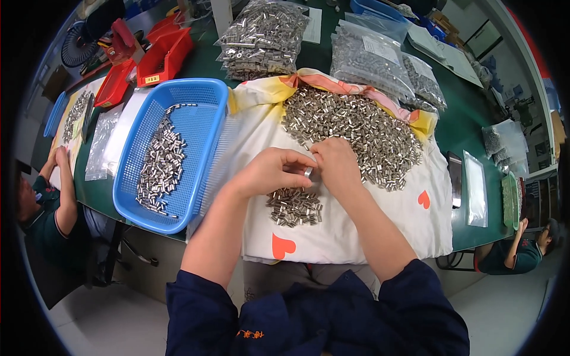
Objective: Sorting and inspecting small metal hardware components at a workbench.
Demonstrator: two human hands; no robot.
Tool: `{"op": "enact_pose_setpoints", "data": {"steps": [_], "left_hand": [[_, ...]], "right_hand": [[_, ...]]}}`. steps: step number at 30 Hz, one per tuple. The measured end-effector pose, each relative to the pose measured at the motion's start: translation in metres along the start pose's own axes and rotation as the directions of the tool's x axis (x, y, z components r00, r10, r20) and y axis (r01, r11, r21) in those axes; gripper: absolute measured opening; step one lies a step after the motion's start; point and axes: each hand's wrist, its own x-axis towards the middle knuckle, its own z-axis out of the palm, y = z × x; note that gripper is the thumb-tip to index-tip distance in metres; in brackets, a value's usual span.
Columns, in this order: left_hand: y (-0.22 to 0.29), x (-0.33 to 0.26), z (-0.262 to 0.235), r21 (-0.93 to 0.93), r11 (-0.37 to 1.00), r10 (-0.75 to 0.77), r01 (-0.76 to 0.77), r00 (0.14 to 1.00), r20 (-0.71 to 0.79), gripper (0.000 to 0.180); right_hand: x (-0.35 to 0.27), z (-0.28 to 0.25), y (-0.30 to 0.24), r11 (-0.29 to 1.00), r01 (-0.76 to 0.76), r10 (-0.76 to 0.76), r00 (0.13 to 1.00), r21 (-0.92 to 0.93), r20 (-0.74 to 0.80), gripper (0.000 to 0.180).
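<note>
My left hand [274, 171] is closed in a pinch on a small shiny metal sleeve [308, 171]. Right beside it, my right hand [337, 165] has its fingers drawn together; whatever is in them is hidden. Beyond both hands spreads a large pile of small metal sleeves [356, 121] on a white cloth [350, 228] with orange hearts. A smaller heap of the same sleeves [295, 210] lies just below my left hand. To the left stands a blue perforated basket [126, 178] with many sleeves [161, 160] in it.
Clear bags of metal parts [261, 38] are stacked at the back, with more bags [368, 59] to their right. Red bins [163, 56] stand at the far left. A phone [455, 178] and a flat plastic bag [475, 190] lie right. Co-workers sit on both sides.
</note>
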Motion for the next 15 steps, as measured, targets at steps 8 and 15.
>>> {"op": "enact_pose_setpoints", "data": {"steps": [8,15], "left_hand": [[-0.009,0.003,-0.006,-0.323,0.946,-0.049,-0.022,0.977,-0.209,0.035],[-0.004,0.003,-0.003,-0.314,0.948,-0.023,-0.045,0.977,-0.210,0.037]], "right_hand": [[0.000,-0.029,-0.014,0.670,-0.394,0.347,0.916,0.630,0.204,0.010],[-0.001,-0.035,-0.020,0.697,-0.263,0.214,0.964,0.667,0.156,0.010]]}}
